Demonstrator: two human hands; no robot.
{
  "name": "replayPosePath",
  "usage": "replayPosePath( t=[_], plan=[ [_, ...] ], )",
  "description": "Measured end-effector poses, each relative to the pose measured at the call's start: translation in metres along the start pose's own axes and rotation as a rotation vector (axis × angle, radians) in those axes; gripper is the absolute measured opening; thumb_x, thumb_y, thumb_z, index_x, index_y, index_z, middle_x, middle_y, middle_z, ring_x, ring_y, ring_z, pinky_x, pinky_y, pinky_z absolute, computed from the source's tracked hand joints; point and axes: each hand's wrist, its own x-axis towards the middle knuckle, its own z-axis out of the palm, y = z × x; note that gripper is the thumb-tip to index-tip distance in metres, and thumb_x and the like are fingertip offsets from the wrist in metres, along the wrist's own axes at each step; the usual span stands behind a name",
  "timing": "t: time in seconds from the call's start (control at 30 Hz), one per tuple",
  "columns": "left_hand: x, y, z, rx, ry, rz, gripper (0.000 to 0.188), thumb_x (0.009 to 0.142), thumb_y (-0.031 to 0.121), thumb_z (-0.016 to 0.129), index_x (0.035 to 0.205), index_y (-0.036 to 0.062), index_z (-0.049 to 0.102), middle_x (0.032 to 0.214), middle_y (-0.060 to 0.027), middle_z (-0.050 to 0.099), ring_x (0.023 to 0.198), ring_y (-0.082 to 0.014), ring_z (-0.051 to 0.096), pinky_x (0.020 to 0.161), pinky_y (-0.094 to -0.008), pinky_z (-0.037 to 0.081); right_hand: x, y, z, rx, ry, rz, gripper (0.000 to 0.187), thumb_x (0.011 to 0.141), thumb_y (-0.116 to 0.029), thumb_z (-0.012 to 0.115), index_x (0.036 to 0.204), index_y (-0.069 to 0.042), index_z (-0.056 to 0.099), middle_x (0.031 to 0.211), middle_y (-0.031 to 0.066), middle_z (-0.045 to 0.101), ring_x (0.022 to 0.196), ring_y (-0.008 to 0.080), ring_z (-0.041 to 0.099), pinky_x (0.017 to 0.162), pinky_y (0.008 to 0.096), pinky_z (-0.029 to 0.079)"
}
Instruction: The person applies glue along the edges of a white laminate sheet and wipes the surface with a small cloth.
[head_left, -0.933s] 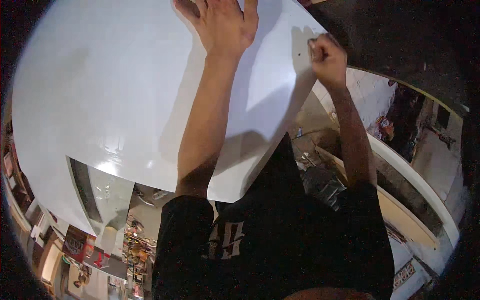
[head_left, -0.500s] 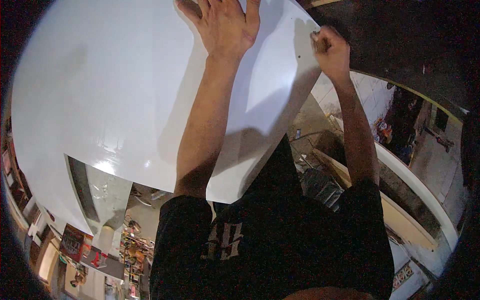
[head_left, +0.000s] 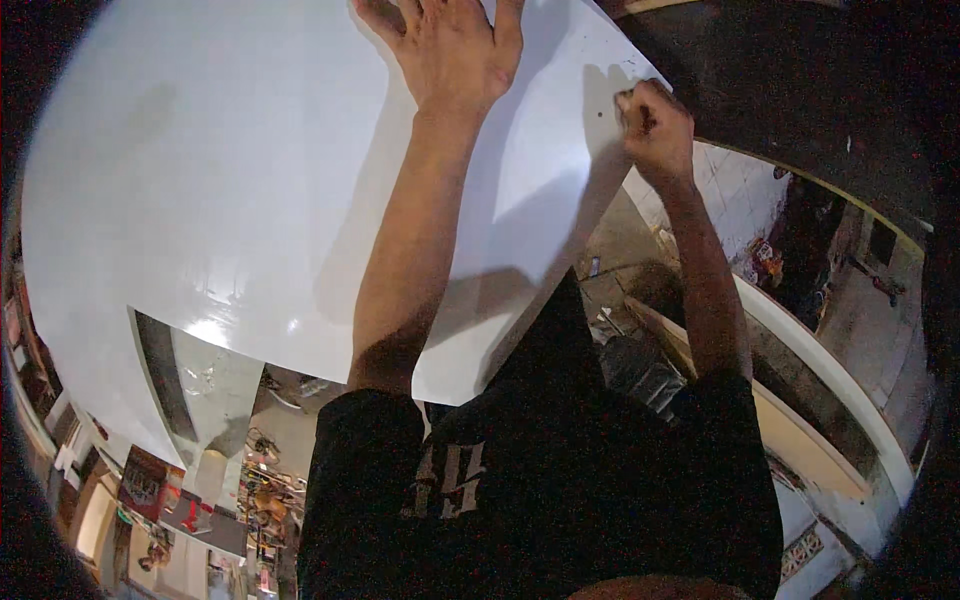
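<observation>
A large glossy white sheet (head_left: pixel 220 170) spreads across the left and middle of the view, in front of my body. My left hand (head_left: pixel 450 58) lies flat on it with the fingers spread, their tips cut off by the top of the picture. At the sheet's right edge is my right hand (head_left: pixel 660 128), its fingers curled closed. Something small seems pinched between thumb and fingers, but its kind does not show. A small dark dot (head_left: pixel 600 114) marks the sheet just left of that hand.
Beyond the right edge lies a dark surface (head_left: pixel 790 85). Below right are boards (head_left: pixel 800 430), a curved white strip (head_left: pixel 810 350) and a crumpled dark plastic bag (head_left: pixel 640 375) on the floor. Cluttered tools and parts (head_left: pixel 272 500) show at lower left, near a red box (head_left: pixel 145 485).
My right hand has slid a little toward me along the sheet's right edge, still closed. My left hand keeps its place on the sheet.
</observation>
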Motion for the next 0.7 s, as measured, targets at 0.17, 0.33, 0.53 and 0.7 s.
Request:
replayPosePath(
  t=[0.17, 0.33, 0.53, 0.7],
  plan=[
    [0.002, 0.000, 0.003, 0.041, 0.015, 0.004, 0.067, 0.103, 0.053, 0.027, 0.141, -0.0003, 0.041, 0.140, -0.0218, 0.043, 0.140, -0.0346, 0.031, 0.118, -0.0607, 0.005, 0.022, 0.003, -0.004, -0.041, -0.033, 0.044, 0.012, 0.084, -0.009, 0.065, 0.082, -0.004, 0.054, 0.075, 0.0161, 0.054, 0.072, 0.0343, 0.061, 0.064, 0.0393, 0.046],
    [0.001, -0.001, 0.001, 0.010, 0.022, 0.010, 0.066, 0.103, 0.052, 0.028, 0.141, -0.0005, 0.041, 0.140, -0.0216, 0.043, 0.139, -0.0346, 0.032, 0.117, -0.0610, 0.006, 0.021, 0.002, -0.006, -0.042, -0.106, 0.043, 0.014, 0.084, -0.010, 0.064, 0.084, -0.003, 0.052, 0.075, 0.0168, 0.054, 0.072, 0.0381, 0.059, 0.067, 0.0425, 0.047],
    [0.001, -0.001, -0.001, 0.009, 0.017, 0.008, 0.064, 0.103, 0.051, 0.029, 0.139, -0.0006, 0.042, 0.139, -0.0215, 0.044, 0.139, -0.0345, 0.032, 0.117, -0.0611, 0.006, 0.011, -0.002, -0.006, -0.031, -0.096, 0.060, 0.014, 0.084, -0.011, 0.064, 0.083, -0.004, 0.051, 0.077, 0.0159, 0.054, 0.072, 0.0380, 0.058, 0.068, 0.0436, 0.047],
    [-0.001, -0.001, 0.002, -0.010, 0.029, 0.012, 0.065, 0.103, 0.051, 0.028, 0.140, -0.0003, 0.042, 0.139, -0.0218, 0.044, 0.138, -0.0349, 0.032, 0.117, -0.0611, 0.006, 0.026, 0.002, -0.006, -0.076, -0.118, 0.072, 0.013, 0.085, -0.011, 0.063, 0.084, -0.004, 0.052, 0.081, 0.0152, 0.056, 0.081, 0.0378, 0.060, 0.073, 0.0452, 0.046]
  ],
)
